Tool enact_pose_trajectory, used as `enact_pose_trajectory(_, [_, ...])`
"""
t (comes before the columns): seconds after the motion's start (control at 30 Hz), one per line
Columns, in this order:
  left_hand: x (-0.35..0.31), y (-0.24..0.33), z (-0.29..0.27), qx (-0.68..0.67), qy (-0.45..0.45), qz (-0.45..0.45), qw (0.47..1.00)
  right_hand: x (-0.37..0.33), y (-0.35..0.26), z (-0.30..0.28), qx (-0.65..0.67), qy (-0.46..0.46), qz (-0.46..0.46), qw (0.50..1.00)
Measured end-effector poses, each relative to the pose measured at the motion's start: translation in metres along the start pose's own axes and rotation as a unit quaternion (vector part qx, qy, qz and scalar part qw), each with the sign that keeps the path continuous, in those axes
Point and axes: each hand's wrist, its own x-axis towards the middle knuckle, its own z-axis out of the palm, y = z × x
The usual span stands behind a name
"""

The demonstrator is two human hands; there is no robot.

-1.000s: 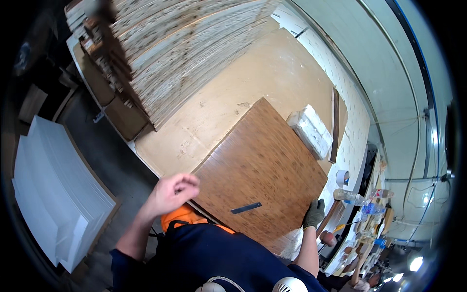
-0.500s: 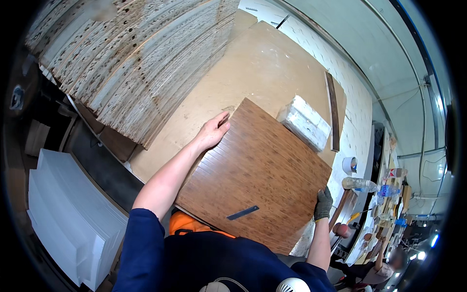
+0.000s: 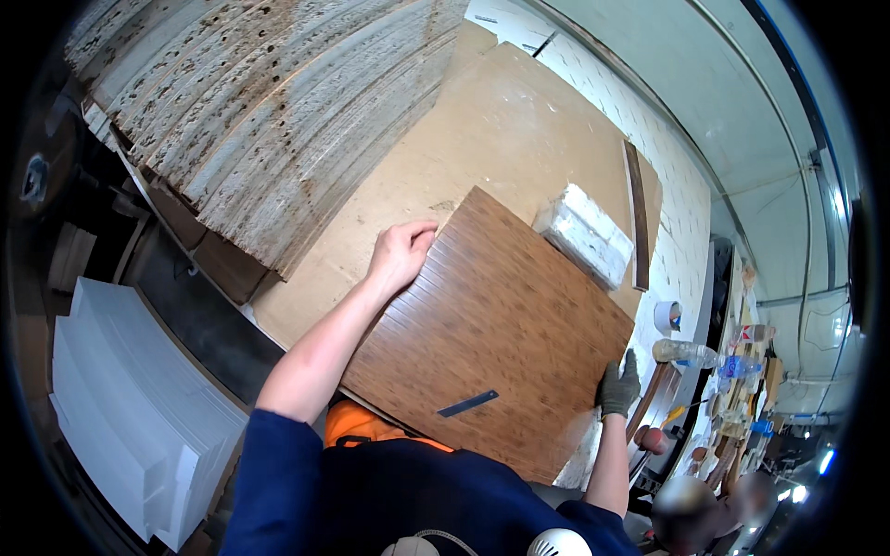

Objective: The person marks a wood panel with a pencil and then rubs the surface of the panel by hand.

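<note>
A brown wood-grain panel (image 3: 501,324) lies in front of me, grooved along its left part. My bare left hand (image 3: 400,258) is at its upper left edge, fingers bent and drawn together on the edge; some fingertips are hidden. My right hand (image 3: 617,387), in a dark grey glove, rests against the right edge with thumb and fingers apart. A dark flat metal strip (image 3: 468,403), like a short ruler, lies on the panel near my body. Just beyond the panel sits a white wrapped block (image 3: 588,236).
Tall stacked boards (image 3: 278,120) stand at the far left, with white sheets (image 3: 139,408) below them. Brown board (image 3: 510,111) covers the worktop, bearing a dark wooden strip (image 3: 637,213). To the right are a tape roll (image 3: 667,316), plastic bottles (image 3: 686,352) and another person (image 3: 714,514).
My left hand has curled its fingers more at the panel edge. My right hand's fingers have lifted and spread. The panel shows slightly further right; the person at lower right has moved.
</note>
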Motion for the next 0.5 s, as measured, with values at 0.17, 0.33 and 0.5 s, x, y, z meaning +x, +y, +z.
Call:
enact_pose_trajectory(0.17, [-0.11, -0.009, -0.035, 0.022, 0.181, 0.155, 0.971, 0.003, -0.123, 0.001, -0.068, 0.012, -0.344, 0.936])
enact_pose_trajectory(0.33, [-0.249, -0.048, -0.047, -0.204, 0.399, -0.038, 0.893, 0.068, -0.248, 0.068, -0.003, -0.099, -0.51, 0.855])
enact_pose_trajectory(0.5, [-0.284, -0.079, -0.011, -0.253, 0.086, -0.236, 0.934, 0.129, -0.325, 0.123, -0.051, -0.175, -0.61, 0.772])
